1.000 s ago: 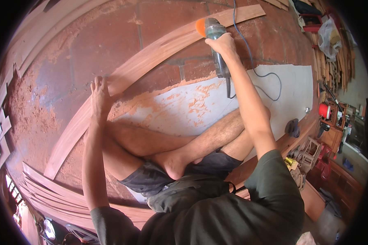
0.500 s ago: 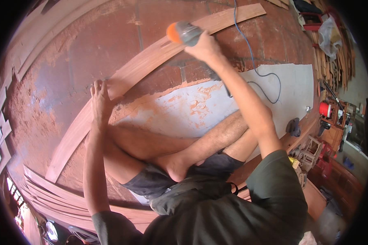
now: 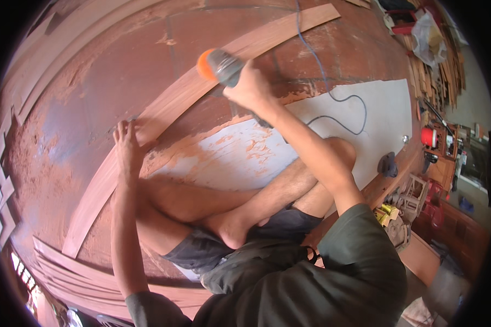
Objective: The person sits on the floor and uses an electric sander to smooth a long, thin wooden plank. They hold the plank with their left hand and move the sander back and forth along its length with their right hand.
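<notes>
A long reddish wooden board (image 3: 174, 100) runs across the floor in front of my crossed legs. Closed around a grey-and-orange power sander (image 3: 223, 65), my right hand (image 3: 251, 90) holds the tool over the upper half of the board. The sander's orange end lies at the board's far edge; its underside is hidden. My left hand (image 3: 127, 143) grips the board lower down, with fingers over its far edge and the thumb on the near side. A blue cord (image 3: 317, 61) crosses the board's far end and curls back under my right forearm.
A pale sheet (image 3: 390, 109) strewn with shavings lies under my legs. Sawdust (image 3: 43, 158) covers the reddish tiled floor. More boards (image 3: 76, 278) are stacked at lower left and along the far left. Wood strips (image 3: 453, 76) and a red-and-white container (image 3: 429, 137) stand at right.
My right hand and the sander have moved left and down along the board, closer to my left hand. The left hand keeps its hold on the board.
</notes>
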The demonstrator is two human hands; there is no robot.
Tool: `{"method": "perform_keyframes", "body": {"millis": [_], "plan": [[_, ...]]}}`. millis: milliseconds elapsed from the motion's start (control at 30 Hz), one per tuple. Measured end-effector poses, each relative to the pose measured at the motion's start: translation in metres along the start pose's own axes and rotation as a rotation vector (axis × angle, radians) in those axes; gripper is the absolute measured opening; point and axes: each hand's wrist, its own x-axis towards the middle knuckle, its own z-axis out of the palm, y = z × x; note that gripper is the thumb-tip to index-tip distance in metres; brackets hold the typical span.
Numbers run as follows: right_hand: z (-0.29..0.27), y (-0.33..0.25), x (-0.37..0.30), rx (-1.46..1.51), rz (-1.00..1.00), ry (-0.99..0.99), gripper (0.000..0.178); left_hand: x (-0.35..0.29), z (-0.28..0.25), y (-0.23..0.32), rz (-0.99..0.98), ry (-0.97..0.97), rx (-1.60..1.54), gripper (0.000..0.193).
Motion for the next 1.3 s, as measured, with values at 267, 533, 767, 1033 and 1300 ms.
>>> {"method": "perform_keyframes", "body": {"millis": [267, 533, 767, 1033, 1300], "plan": [[-0.06, 0.072, 0.056, 0.008, 0.161, 0.034, 0.089, 0.0, 0.008, -0.007, -0.053, -0.039, 0.021, 0.086], [-0.054, 0.085, 0.085, 0.115, 0.321, 0.223, 0.092, -0.001, 0.004, -0.007, -0.01, -0.03, 0.039, 0.086], [-0.023, 0.033, -0.001, 0.033, 0.051, -0.087, 0.071, -0.002, 0.004, -0.005, 0.013, -0.008, 0.03, 0.083], [-0.077, 0.108, 0.043, 0.005, 0.263, 0.051, 0.09, -0.012, 0.007, -0.015, -0.013, 0.031, -0.026, 0.083], [-0.093, 0.148, -0.025, 0.861, 0.121, 0.283, 0.046, -0.016, 0.011, -0.008, 0.02, 0.06, -0.078, 0.082]]}}
